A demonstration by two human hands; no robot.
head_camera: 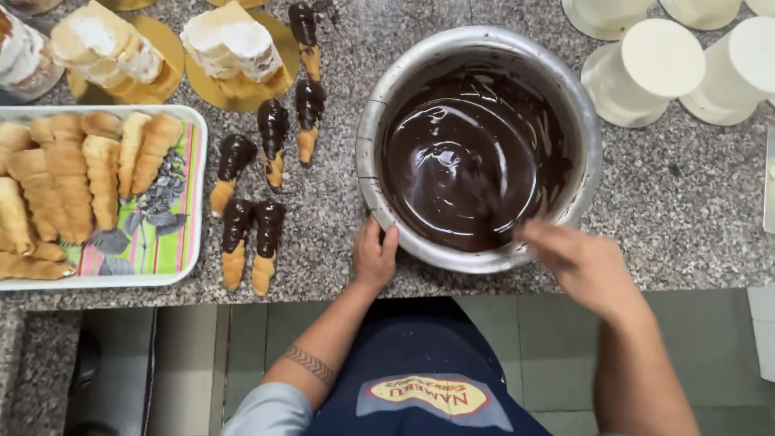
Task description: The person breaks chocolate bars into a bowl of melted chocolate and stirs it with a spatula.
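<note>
A bowl [478,145] sits right of 6 dipped pastries [270,137] and a tray [190,202].

We have one view only, from a camera worn on the head, looking almost straight down. It faces the speckled grey stone counter [694,210] from the near edge, close enough that the round metal bowl of melted chocolate [478,145] fills the centre. The lower third shows floor and apron. No second view shares the scene.
</note>
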